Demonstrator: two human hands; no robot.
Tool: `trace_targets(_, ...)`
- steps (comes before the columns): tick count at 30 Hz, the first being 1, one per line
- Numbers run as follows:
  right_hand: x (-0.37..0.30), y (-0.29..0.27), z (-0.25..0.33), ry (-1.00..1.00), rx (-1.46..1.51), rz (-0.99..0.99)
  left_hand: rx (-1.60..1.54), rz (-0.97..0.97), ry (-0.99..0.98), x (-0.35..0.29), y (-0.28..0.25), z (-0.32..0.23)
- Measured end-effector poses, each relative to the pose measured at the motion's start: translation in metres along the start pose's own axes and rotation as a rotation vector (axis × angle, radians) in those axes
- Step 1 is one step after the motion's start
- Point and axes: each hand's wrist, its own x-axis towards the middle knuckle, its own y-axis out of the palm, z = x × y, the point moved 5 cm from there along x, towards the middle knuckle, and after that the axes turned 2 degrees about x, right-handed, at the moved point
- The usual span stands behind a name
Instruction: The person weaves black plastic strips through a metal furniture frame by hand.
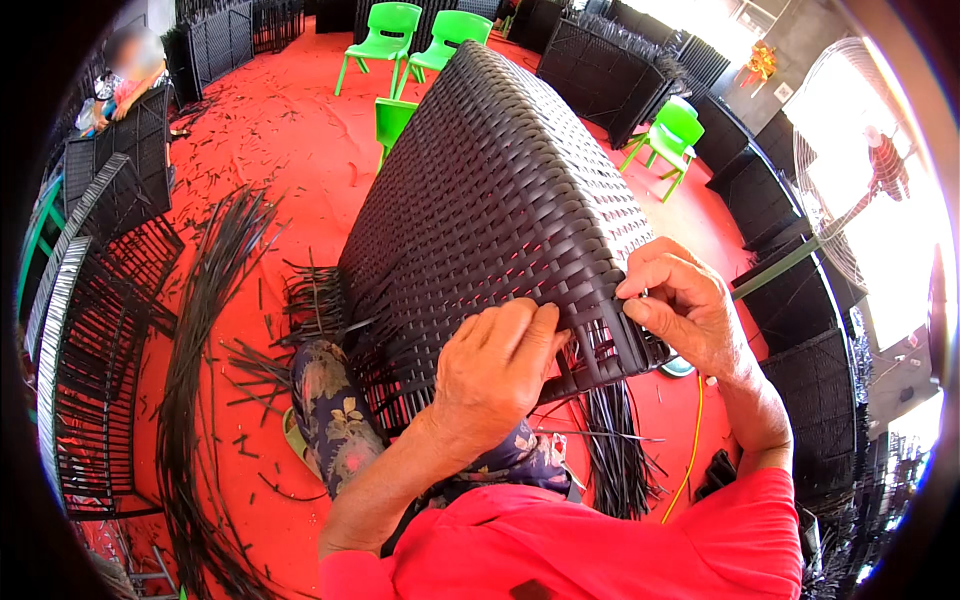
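A large dark brown woven wicker panel [500, 190] stands tilted in front of me, its near lower edge above my lap. Along that edge the weave thins out and leaves square gaps, with bare strips and frame showing. My left hand [498, 365] is closed at the lower edge, fingers curled beside the gaps; what its fingertips hold is hidden. At the panel's right corner, my right hand [690, 305] has thumb and forefinger pinched close to the woven edge. Something small and shiny shows between them, too small to name.
Long loose black strips [205, 330] lie on the red floor [310, 130] at left; another bundle [615, 450] hangs below the panel. Unfinished frames [95, 390] stand at far left. Green chairs [385, 38], a standing fan [850, 170] and a person [135, 75] are farther off.
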Motion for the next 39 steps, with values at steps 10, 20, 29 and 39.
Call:
trace_targets(10, -0.004, -0.012, -0.012, 0.096, -0.103, -0.001, 0.415, 0.246, 0.153, -0.040, 0.007, 0.003)
trace_targets(20, 0.033, 0.029, 0.042, -0.494, -0.477, 0.197, 0.284, -0.086, -0.031, -0.040, -0.037, 0.019)
trace_targets(29, 0.055, 0.042, 0.041, 0.112, -0.090, 0.484, -0.354, -0.083, -0.486, -0.050, -0.030, 0.021)
trace_targets(39, 0.047, 0.031, 0.042, -0.423, -0.306, 0.415, -0.171, 0.110, -0.268, -0.032, 0.011, 0.003)
